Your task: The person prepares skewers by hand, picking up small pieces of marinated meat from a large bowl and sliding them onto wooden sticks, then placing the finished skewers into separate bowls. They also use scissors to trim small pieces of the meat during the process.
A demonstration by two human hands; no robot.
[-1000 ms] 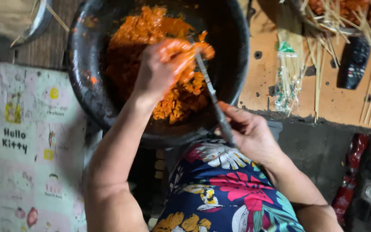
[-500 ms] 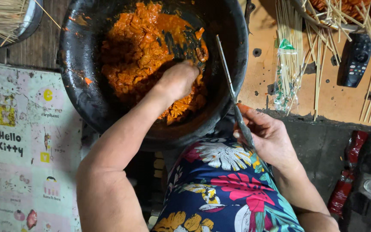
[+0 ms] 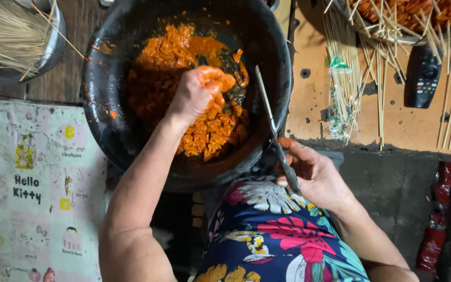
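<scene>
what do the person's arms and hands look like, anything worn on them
Both forearms are bare, with no sleeves, watch or bracelet in view. The left hand is smeared with orange-red sauce over the fingers and knuckles. The right hand is mostly clean, with orange staining at a fingertip. No gloves on either; I can make out no rings.

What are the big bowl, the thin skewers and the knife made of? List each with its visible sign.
Big bowl: seemingly dark metal, blackened and matte, with a thin rim smeared orange; it could be enamel.
Thin skewers: probably bamboo or wood, pale tan, straight and dull.
Knife: grey metal blade with a soft sheen, held in the right hand; its handle is hidden by the fingers.
</scene>
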